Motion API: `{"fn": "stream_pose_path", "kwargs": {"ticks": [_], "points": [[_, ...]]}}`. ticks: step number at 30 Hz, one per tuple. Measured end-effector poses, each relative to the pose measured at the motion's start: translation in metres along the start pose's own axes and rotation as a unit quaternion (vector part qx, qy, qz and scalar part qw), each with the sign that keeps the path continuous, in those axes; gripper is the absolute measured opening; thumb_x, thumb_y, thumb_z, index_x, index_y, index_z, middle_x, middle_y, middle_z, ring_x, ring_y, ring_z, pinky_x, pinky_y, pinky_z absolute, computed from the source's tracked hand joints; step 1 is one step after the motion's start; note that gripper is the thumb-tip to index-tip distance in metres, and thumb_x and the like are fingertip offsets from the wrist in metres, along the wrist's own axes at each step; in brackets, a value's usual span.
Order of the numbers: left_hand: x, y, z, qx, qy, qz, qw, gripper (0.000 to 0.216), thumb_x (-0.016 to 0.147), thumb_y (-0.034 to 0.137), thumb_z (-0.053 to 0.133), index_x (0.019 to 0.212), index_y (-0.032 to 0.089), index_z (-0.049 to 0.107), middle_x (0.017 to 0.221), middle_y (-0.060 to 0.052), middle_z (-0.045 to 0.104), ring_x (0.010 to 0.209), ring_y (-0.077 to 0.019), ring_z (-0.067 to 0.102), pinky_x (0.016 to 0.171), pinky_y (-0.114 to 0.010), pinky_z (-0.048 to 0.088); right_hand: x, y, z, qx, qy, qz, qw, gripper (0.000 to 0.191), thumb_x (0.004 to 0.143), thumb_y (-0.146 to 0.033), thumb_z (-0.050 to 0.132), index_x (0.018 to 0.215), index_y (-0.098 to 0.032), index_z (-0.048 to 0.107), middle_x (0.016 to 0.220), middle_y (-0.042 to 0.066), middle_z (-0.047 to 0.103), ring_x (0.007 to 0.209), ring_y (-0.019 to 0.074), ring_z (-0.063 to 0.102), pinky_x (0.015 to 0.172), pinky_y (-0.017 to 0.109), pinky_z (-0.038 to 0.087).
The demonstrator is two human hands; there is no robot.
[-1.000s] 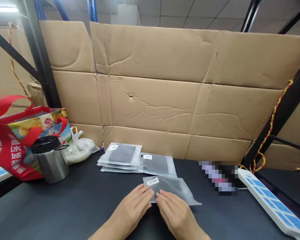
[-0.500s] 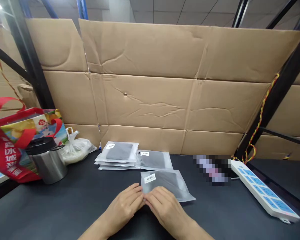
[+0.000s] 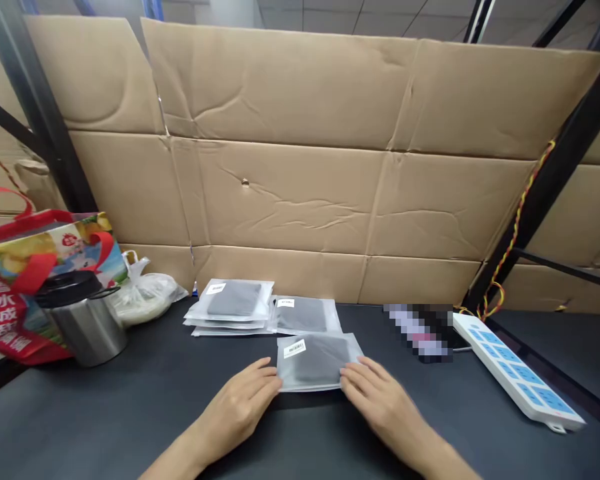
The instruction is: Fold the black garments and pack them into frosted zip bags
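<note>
A frosted plastic zip bag (image 3: 315, 363) lies on the dark table in front of me, with a dark flat item inside and a white barcode label at its upper left. My left hand (image 3: 243, 400) holds the bag's left edge, its fingertips close together at the lower corner. On the opposite side, my right hand (image 3: 380, 397) grips the right edge with its fingers over the top; its thumb is hidden. Just behind are a stack of similar bags (image 3: 235, 300) and, beside it, another labelled bag (image 3: 305, 315).
A steel mug (image 3: 85, 327) with a black lid, a red carrier bag (image 3: 3, 300) and a knotted plastic bag (image 3: 147, 297) stand at left. To the right lie a blurred-out object (image 3: 423, 333) and a white power strip (image 3: 520, 373). A cardboard wall (image 3: 290, 173) closes the back.
My hands were together at the bag's lower left; now they are apart, the right one having moved to the right edge. The bag's right side now spreads less far. The view has shifted slightly.
</note>
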State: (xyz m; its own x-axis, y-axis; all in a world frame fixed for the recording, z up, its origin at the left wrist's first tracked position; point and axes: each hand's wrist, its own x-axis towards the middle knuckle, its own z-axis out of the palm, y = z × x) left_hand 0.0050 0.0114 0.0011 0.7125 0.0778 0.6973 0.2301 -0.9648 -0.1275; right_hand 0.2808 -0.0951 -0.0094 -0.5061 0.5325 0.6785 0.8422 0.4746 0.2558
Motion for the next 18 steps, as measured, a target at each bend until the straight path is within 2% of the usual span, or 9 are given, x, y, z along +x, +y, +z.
{"fn": "stream_pose_path", "kwargs": {"ticks": [3, 5, 8, 12, 18], "points": [[0.002, -0.002, -0.001, -0.014, 0.012, -0.008, 1.000, 0.021, 0.093, 0.007, 0.045, 0.101, 0.013, 0.063, 0.090, -0.006, 0.073, 0.089, -0.0167, 0.069, 0.097, -0.039, 0.053, -0.035, 0.029, -0.018, -0.038, -0.019, 0.057, 0.997, 0.029, 0.093, -0.004, 0.036, 0.101, -0.014, 0.062, 0.099, 0.007, 0.069, 0.098, 0.0188, 0.061, 0.100, 0.042, 0.042], [0.005, -0.001, -0.001, -0.017, 0.021, -0.005, 1.000, 0.020, 0.093, 0.007, 0.046, 0.101, 0.013, 0.063, 0.090, -0.006, 0.073, 0.089, -0.0168, 0.069, 0.098, -0.038, 0.053, -0.042, 0.034, -0.025, -0.052, -0.019, 0.080, 0.995, 0.020, 0.094, -0.011, 0.045, 0.103, -0.014, 0.062, 0.100, 0.008, 0.069, 0.098, 0.0203, 0.062, 0.097, 0.042, 0.044], [0.008, 0.002, -0.001, -0.014, 0.034, -0.011, 0.999, 0.019, 0.093, 0.007, 0.048, 0.102, 0.013, 0.063, 0.090, -0.006, 0.073, 0.089, -0.0165, 0.069, 0.097, -0.038, 0.053, -0.027, 0.017, -0.024, -0.041, 0.009, 0.092, 0.995, 0.021, 0.092, -0.020, 0.054, 0.110, -0.012, 0.060, 0.102, 0.011, 0.068, 0.094, 0.0223, 0.062, 0.085, 0.039, 0.050], [0.010, 0.005, -0.003, -0.013, 0.037, -0.013, 0.999, 0.019, 0.093, 0.008, 0.048, 0.103, 0.014, 0.063, 0.091, -0.006, 0.073, 0.090, -0.0165, 0.069, 0.096, -0.037, 0.054, 0.002, -0.016, -0.011, -0.008, 0.029, 0.076, 0.997, 0.016, 0.090, -0.010, 0.052, 0.101, -0.015, 0.064, 0.086, 0.006, 0.068, 0.077, 0.0182, 0.062, 0.070, 0.034, 0.049], [0.006, 0.003, -0.001, -0.028, 0.028, -0.034, 0.999, 0.018, 0.092, 0.009, 0.049, 0.104, 0.014, 0.062, 0.090, -0.004, 0.072, 0.087, -0.0157, 0.069, 0.096, -0.038, 0.053, 0.002, -0.030, -0.005, -0.014, 0.070, 0.063, 0.995, 0.026, 0.088, -0.005, 0.050, 0.109, -0.012, 0.064, 0.088, 0.009, 0.070, 0.080, 0.0197, 0.064, 0.072, 0.033, 0.052]]}}
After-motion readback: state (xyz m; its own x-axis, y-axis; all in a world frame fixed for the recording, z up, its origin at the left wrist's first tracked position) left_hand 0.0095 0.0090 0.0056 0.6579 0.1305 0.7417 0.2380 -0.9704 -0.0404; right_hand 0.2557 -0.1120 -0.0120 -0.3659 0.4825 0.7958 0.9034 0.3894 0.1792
